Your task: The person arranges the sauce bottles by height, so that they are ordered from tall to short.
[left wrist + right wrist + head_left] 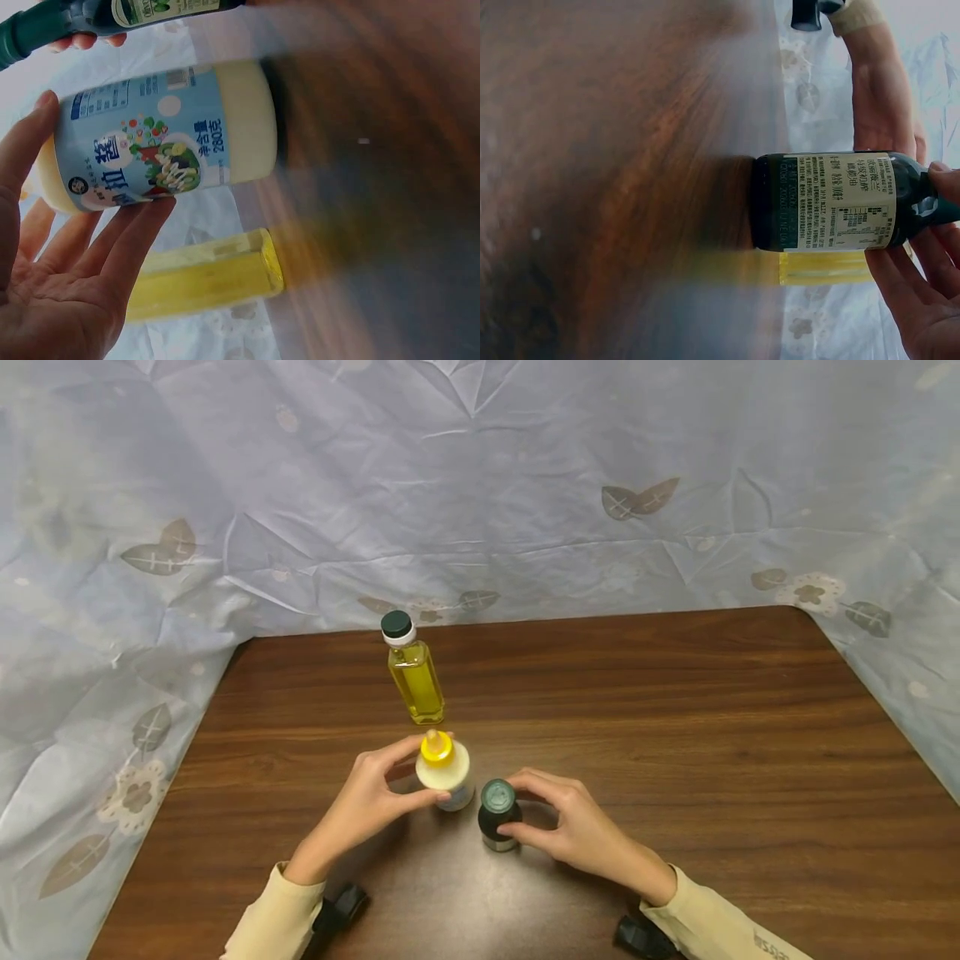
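Observation:
Between the thumb and fingers of my left hand (367, 797) is a salad dressing bottle (448, 774), upright, with a yellow cap and cream-coloured contents. Its blue label (150, 139) faces the left wrist camera. My right hand (573, 827) grips a small dark green glass bottle (498, 817) round its upper part. That bottle also stands upright, and its cream label (844, 201) shows in the right wrist view. The two bottles are side by side with a narrow gap between them. Just behind the salad dressing bottle stands a clear bottle of yellow oil (420, 689) with a dark green cap.
The brown wood-grain table (675, 718) spreads under everything, with its far edge behind the oil bottle. A pale cloth (487, 485) with leaf and flower prints hangs beyond the table and down its sides. Black wrist devices (348, 903) sit at both sleeves.

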Demonstrator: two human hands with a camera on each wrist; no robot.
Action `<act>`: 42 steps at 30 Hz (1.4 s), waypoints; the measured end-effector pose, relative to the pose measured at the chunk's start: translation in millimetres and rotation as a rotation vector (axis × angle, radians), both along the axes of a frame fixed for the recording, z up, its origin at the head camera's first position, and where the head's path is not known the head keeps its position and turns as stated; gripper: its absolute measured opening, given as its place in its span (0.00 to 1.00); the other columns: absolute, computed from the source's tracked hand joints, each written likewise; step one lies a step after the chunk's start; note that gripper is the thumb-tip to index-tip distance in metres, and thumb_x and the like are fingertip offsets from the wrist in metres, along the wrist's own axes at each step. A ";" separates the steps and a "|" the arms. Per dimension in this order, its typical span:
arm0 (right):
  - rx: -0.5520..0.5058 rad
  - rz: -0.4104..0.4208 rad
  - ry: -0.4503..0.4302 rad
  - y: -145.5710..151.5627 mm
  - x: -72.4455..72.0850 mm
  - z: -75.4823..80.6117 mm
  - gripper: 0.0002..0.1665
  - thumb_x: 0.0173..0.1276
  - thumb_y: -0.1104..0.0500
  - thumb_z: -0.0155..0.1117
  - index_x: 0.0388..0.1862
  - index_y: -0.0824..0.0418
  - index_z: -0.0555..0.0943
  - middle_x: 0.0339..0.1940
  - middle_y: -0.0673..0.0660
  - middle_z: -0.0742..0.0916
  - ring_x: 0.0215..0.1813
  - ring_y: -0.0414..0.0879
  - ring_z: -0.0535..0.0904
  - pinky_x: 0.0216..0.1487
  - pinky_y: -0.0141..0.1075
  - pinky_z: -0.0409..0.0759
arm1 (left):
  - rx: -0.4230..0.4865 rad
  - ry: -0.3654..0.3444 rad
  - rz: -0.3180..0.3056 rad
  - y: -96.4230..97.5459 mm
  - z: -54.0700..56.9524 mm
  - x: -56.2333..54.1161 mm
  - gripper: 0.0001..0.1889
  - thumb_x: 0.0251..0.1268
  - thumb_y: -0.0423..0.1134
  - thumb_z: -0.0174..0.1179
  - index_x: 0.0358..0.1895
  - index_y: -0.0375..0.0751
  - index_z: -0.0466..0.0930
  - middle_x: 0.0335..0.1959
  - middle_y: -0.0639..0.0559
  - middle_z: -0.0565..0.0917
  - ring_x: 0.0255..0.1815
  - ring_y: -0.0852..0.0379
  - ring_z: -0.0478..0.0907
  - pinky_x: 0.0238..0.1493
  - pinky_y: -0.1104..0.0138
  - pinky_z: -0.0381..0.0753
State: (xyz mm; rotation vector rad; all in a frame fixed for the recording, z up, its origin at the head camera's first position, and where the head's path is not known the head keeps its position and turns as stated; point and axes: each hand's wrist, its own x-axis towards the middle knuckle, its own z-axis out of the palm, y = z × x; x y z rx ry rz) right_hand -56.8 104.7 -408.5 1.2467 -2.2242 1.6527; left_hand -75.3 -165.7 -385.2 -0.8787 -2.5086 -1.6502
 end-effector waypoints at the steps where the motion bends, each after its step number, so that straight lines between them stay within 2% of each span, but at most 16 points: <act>1: 0.000 0.000 0.002 -0.3 0.0 0.0 0.24 0.57 0.67 0.75 0.53 0.61 0.80 0.47 0.53 0.85 0.51 0.46 0.83 0.53 0.38 0.82 | 0.004 -0.004 0.005 2.2 1.1 -3.2 0.33 0.49 0.31 0.76 0.63 0.39 0.76 0.60 0.49 0.80 0.58 0.52 0.78 0.55 0.62 0.80; 3: 0.001 0.000 0.004 -0.7 0.1 0.3 0.24 0.57 0.67 0.75 0.54 0.61 0.80 0.47 0.53 0.85 0.51 0.46 0.83 0.53 0.38 0.82 | 0.019 -0.007 0.000 5.7 -1.3 -12.3 0.34 0.50 0.32 0.76 0.64 0.41 0.76 0.60 0.52 0.80 0.59 0.53 0.78 0.56 0.63 0.80; 10: 0.004 -0.012 0.018 -0.4 0.3 -1.2 0.24 0.57 0.68 0.75 0.53 0.61 0.80 0.46 0.53 0.85 0.50 0.46 0.83 0.53 0.37 0.82 | 0.006 0.068 -0.005 32.7 7.7 -42.2 0.32 0.50 0.35 0.76 0.62 0.38 0.77 0.57 0.50 0.82 0.57 0.54 0.79 0.57 0.63 0.79; 16: 0.001 -0.016 0.025 0.2 0.0 -1.2 0.24 0.57 0.68 0.76 0.53 0.61 0.80 0.45 0.52 0.85 0.49 0.45 0.83 0.52 0.37 0.82 | 0.046 0.060 -0.022 64.7 14.9 -67.3 0.31 0.50 0.36 0.76 0.61 0.39 0.78 0.55 0.50 0.83 0.55 0.56 0.80 0.56 0.64 0.80; 25: -0.004 -0.009 0.027 0.3 -0.2 -2.0 0.24 0.57 0.68 0.76 0.53 0.61 0.79 0.45 0.53 0.85 0.50 0.45 0.83 0.53 0.37 0.82 | 0.004 0.100 -0.009 99.4 11.1 -98.3 0.30 0.52 0.38 0.76 0.60 0.37 0.78 0.56 0.49 0.83 0.56 0.58 0.79 0.57 0.67 0.78; 32: -0.003 -0.007 0.031 -0.2 -0.5 -2.6 0.25 0.56 0.68 0.76 0.53 0.61 0.79 0.45 0.53 0.85 0.50 0.45 0.83 0.53 0.36 0.82 | -0.039 0.100 0.000 106.1 3.7 -113.1 0.30 0.53 0.40 0.76 0.61 0.38 0.78 0.56 0.49 0.83 0.55 0.58 0.79 0.56 0.64 0.78; 42: -0.004 -0.010 0.028 -0.2 0.5 -2.3 0.24 0.56 0.68 0.76 0.52 0.61 0.79 0.45 0.53 0.85 0.50 0.45 0.83 0.53 0.37 0.82 | -0.052 0.077 0.012 106.5 -5.2 -121.4 0.31 0.53 0.40 0.76 0.62 0.38 0.77 0.57 0.49 0.82 0.56 0.57 0.78 0.58 0.61 0.77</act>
